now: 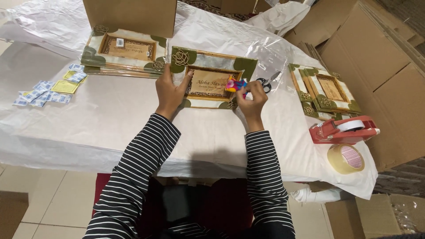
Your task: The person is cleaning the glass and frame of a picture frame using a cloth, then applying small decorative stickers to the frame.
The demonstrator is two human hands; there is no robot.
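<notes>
From the head camera, the left hand (169, 90) rests flat-fingered on the left end of a decorated picture frame (211, 78), pressing it against the table (110, 119), while the right hand (252, 101) is closed around a small bright pink, yellow and blue object (235, 83) held just over the frame's right half; what that object is I cannot make out, since the fingers hide most of it. The frame lies directly between and under both hands. Just beyond the right hand sit a pair of scissors (267, 81) and a crinkled clear plastic bag (265, 59), and farther to the right of that hand are a stack of similar frames (325, 90), a red tape dispenser (343, 129) and a loose roll of tape (346, 158) near the table edge. Out past the left hand lie small blue and yellow packets (46, 90), and another frame (126, 51) sits beyond it under a cardboard box (130, 15). The risks I see: the white covering looks slick, so the frame could skid if the left hand eases off; the coloured object could scuff the frame's face if pressed hard; the scissors are close enough for the right hand to knock; and the roll of tape could drop off the edge.
</notes>
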